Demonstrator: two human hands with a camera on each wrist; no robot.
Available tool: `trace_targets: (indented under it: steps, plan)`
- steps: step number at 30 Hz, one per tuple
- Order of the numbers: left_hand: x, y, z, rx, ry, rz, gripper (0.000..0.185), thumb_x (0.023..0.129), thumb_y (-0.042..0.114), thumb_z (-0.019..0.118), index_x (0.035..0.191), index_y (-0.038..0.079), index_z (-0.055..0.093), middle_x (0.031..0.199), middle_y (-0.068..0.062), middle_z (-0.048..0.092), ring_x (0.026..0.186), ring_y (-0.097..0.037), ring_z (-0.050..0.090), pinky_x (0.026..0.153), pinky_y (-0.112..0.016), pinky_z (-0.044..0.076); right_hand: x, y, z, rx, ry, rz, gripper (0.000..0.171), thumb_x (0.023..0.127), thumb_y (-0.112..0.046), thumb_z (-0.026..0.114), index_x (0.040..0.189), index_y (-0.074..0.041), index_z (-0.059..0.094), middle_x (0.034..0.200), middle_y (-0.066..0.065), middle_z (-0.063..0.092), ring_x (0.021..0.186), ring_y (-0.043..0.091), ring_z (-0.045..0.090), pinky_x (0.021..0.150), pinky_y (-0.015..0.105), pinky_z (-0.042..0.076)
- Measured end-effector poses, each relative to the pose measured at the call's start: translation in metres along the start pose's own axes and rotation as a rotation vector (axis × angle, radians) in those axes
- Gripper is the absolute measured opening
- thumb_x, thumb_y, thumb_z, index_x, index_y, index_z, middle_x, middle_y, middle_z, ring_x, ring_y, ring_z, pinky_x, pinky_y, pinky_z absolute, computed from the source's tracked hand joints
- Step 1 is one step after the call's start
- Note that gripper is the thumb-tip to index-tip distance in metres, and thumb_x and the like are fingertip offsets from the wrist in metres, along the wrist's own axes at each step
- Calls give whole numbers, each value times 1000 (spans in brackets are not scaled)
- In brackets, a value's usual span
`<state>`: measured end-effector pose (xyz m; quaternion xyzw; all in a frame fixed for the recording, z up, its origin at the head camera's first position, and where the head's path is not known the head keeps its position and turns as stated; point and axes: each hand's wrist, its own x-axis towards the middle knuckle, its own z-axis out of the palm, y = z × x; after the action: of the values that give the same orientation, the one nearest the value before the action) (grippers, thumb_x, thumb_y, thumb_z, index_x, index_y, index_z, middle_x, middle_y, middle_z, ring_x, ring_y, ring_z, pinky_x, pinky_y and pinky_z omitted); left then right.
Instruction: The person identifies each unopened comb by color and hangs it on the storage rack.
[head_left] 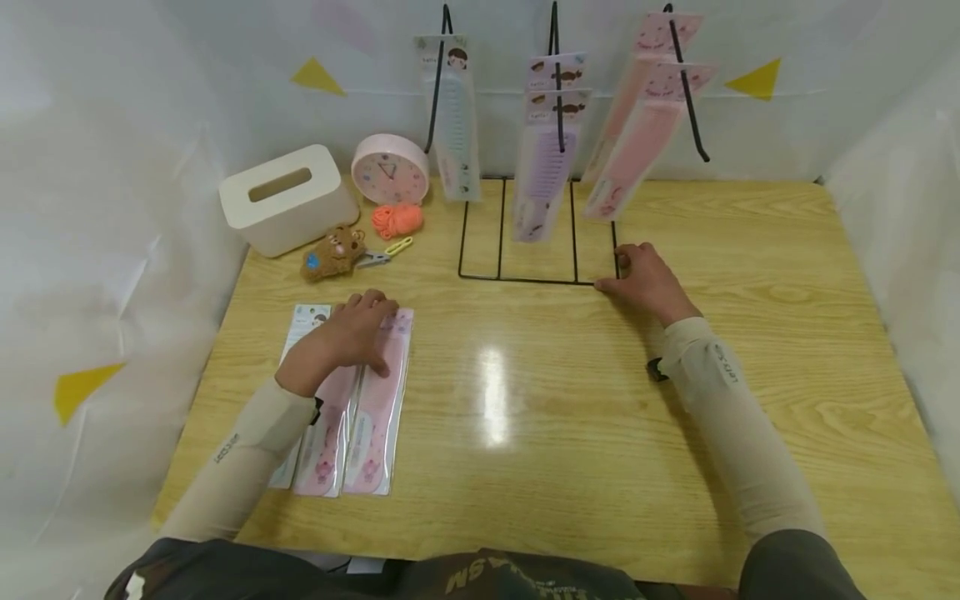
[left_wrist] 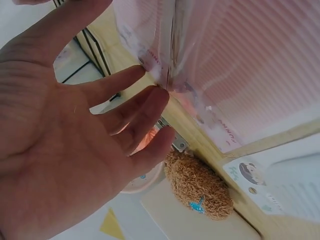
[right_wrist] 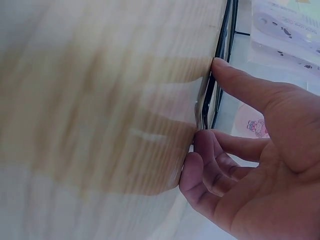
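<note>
In the head view my left hand [head_left: 358, 329] is over two pink combs in clear packets [head_left: 375, 417], its fingers loosely bent and thumb apart. The left wrist view shows the fingertips at the top edges of these packets, with no grip visible. Beside them, partly hidden under the forearm, lies a pale blue packaged comb [head_left: 309, 315]. My right hand [head_left: 647, 282] holds the front right corner of the black wire display rack [head_left: 517, 281], thumb at the front bar and curled fingers at the side bar. Packaged combs hang from its hooks: pale blue [head_left: 456, 125], purple [head_left: 547, 167], pink [head_left: 637, 150].
Left of the rack stand a white tissue box [head_left: 285, 200] and a round pink clock [head_left: 390, 171]. In front lie orange yarn [head_left: 397, 220], a brown plush bear [head_left: 333, 252] and a small tool with a yellow handle [head_left: 397, 247]. White sheeting encloses the wooden table [head_left: 540, 483].
</note>
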<state>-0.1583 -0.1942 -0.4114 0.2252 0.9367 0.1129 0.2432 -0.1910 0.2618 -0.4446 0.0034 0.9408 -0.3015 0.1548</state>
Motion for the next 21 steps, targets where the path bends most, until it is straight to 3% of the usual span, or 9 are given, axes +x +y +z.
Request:
trace_targets:
  steps: [5,9,17,21]
  plan:
    - [5,-3,-4,-63,4,-12,102,64,21,96,145,-2,39,140,-27,38,128,-46,38,104,-63,37,-1,0,0,-1,6,-7,77,95,-34,69,147,9,35,127,26,43,107,39,48,101,59,40]
    - [13,-5,-8,-69,1,-21,101,62,22,97,141,-6,41,134,-27,38,123,-43,37,104,-60,35,-2,1,0,-1,9,-8,76,95,-34,69,147,9,35,126,26,43,107,39,48,101,59,41]
    - [29,-6,-21,-3,70,-19,49,74,9,86,116,-5,65,121,-25,42,117,-43,38,102,-60,34,-1,4,1,-5,13,-8,73,95,-33,69,145,9,37,123,25,43,103,36,45,97,56,41]
    - [30,-4,-37,-120,88,29,41,80,2,78,117,-6,61,117,-25,53,107,-39,50,94,-54,44,-1,5,1,-10,22,-18,71,94,-31,70,144,9,38,122,25,43,102,35,45,96,56,41]
